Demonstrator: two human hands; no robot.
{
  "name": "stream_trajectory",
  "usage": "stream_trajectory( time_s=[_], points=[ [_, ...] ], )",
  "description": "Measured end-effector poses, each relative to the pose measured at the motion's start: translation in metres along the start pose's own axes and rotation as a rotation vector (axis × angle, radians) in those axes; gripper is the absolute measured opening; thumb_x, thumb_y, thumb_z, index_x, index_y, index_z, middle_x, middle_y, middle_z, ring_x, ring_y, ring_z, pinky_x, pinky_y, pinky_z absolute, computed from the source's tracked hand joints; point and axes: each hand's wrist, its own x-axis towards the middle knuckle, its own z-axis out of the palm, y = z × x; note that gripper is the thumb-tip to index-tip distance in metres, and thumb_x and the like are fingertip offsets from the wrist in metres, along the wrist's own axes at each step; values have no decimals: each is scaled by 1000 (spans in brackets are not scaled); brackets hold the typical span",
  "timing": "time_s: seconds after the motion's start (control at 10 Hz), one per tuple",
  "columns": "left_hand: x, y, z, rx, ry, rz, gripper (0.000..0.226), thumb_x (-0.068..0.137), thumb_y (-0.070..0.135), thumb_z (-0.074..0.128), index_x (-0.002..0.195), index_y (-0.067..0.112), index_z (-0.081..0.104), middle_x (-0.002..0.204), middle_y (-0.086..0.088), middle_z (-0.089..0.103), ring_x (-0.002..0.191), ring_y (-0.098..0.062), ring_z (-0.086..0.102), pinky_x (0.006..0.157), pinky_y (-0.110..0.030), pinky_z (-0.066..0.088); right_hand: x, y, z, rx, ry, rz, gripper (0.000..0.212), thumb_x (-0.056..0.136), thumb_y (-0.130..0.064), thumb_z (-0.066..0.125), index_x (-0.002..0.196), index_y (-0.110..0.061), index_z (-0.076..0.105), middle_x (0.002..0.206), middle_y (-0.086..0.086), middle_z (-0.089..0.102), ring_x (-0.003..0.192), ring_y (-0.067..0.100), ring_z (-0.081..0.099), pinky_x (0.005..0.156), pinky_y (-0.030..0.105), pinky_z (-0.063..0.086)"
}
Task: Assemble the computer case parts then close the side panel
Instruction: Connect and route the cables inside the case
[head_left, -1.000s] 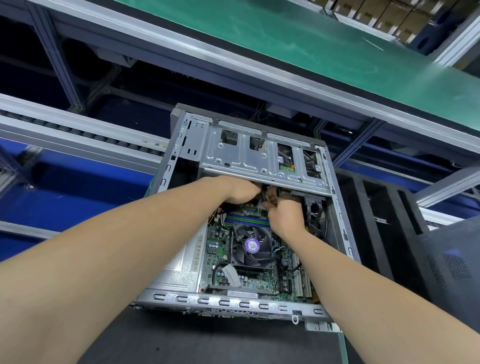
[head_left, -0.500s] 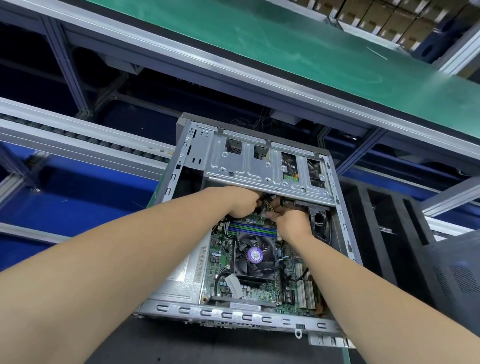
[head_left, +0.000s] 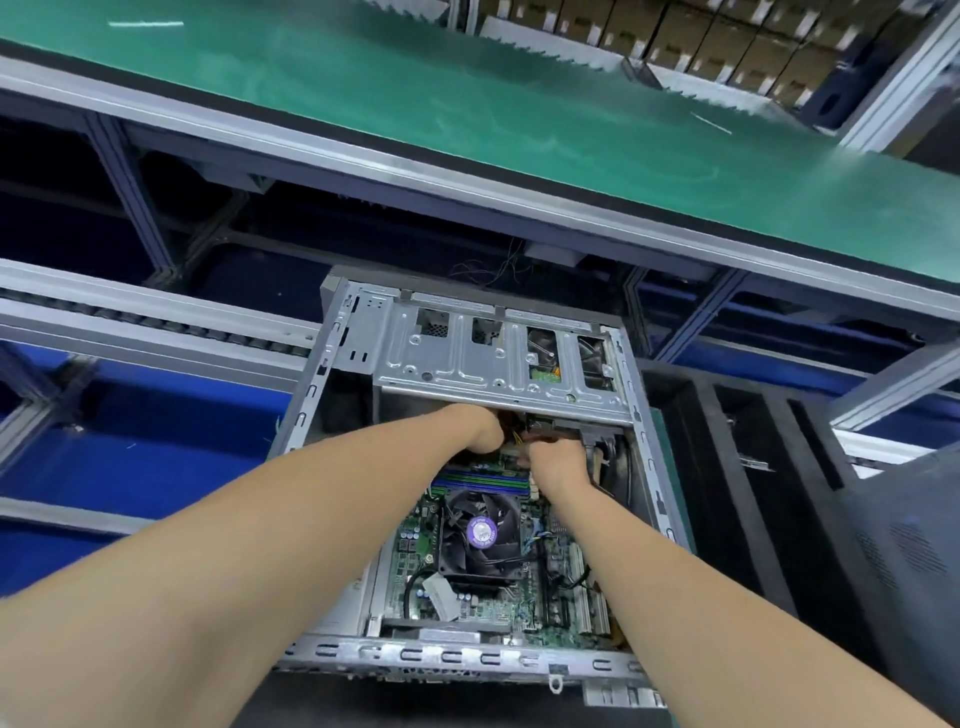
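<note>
head view: the computer case (head_left: 467, 659) lies on its side on the dark work surface right in front of me. its open side faces up, so i can see straight into it. both bare forearms reach in from the bottom corners and meet just under the edge of the silver drive cage (head_left: 498, 358) at the far end of the case.

the left hand (head_left: 480, 427) is pushed in below the cage lip. its fingers are hidden there, so i cannot tell whether they are apart or clamped on anything. the right hand (head_left: 560, 461) sits just beside it, back upward. its fingers (head_left: 523, 459) curl in toward a small bundle of yellow and dark wires (head_left: 514, 439) between the two hands. i cannot tell whether they actually pinch the bundle.

nearer to me, the green motherboard (head_left: 415, 551) carries a black cpu fan (head_left: 480, 535) with a purple sticker at its hub. a row of memory slots (head_left: 478, 480) runs between the fan and the hands.

a dark vented panel (head_left: 909, 545) shows at the right edge, apart from the case, with black foam trays (head_left: 727, 467) between them. a green conveyor belt (head_left: 519, 114) runs across the top, and a roller track (head_left: 156, 322) is at the left.
</note>
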Motion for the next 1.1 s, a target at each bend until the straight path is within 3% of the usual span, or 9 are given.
stream_trajectory(
  time_s=[0.1,0.2,0.4,0.5,0.6,0.7,0.9,1.0,1.1],
  points=[
    [3,-1,2,-114,-34,27,46,111,15,27,154,0,35,160,-15,36,141,-31,42,111,-36,36,8,-4,2,80,-62,10,33,108,-6,47,137,3,60,139,19,63,116,25,63,69,9,48],
    [7,-3,4,-138,-23,11,46,111,15,27,155,1,35,161,-14,36,141,-31,42,111,-37,35,-10,-8,-1,-348,-37,-156,36,112,-7,38,146,-9,52,150,6,56,138,26,53,104,25,44],
    [13,-5,6,-215,-45,21,44,111,10,27,153,1,38,158,-15,39,138,-31,45,110,-36,35,2,-4,0,-459,-79,-194,37,112,-7,39,149,-6,47,152,8,53,137,21,52,100,21,45],
    [13,-3,5,-230,-56,13,44,111,12,26,151,1,40,158,-15,40,138,-31,44,110,-35,34,2,-7,2,-8,-91,79,35,108,-9,48,139,5,57,142,20,61,125,25,62,63,9,44],
    [17,-4,5,-179,-60,27,44,111,8,25,151,-2,38,158,-18,39,140,-31,43,109,-34,32,2,-11,-1,-287,-31,-9,36,110,-6,43,146,-4,52,146,13,59,135,28,56,80,17,48],
    [10,-3,4,-174,-39,5,43,110,7,25,148,-4,41,154,-21,43,130,-31,49,110,-36,35,-4,-10,0,-523,-21,-115,37,109,-2,41,143,-9,54,142,7,61,130,28,61,72,27,46],
    [-18,5,32,-37,237,-16,13,95,13,52,106,17,59,125,-6,65,102,-26,59,84,-39,47,-21,-5,8,-331,-23,-177,36,105,-12,44,124,12,63,129,28,64,119,38,62,91,34,49],
    [-40,6,35,32,289,-53,41,88,8,60,129,12,53,130,-8,60,123,-29,55,107,-45,36,-41,-10,7,-426,-62,-279,34,104,-15,43,124,6,63,131,25,63,122,40,58,100,39,50],
    [-72,4,31,17,279,-36,51,92,9,59,140,7,44,136,-13,54,125,-31,53,104,-40,38,-62,-12,-2,-504,-146,-378,47,106,-25,43,144,3,48,147,25,51,133,38,51,108,42,47]
  ],
)
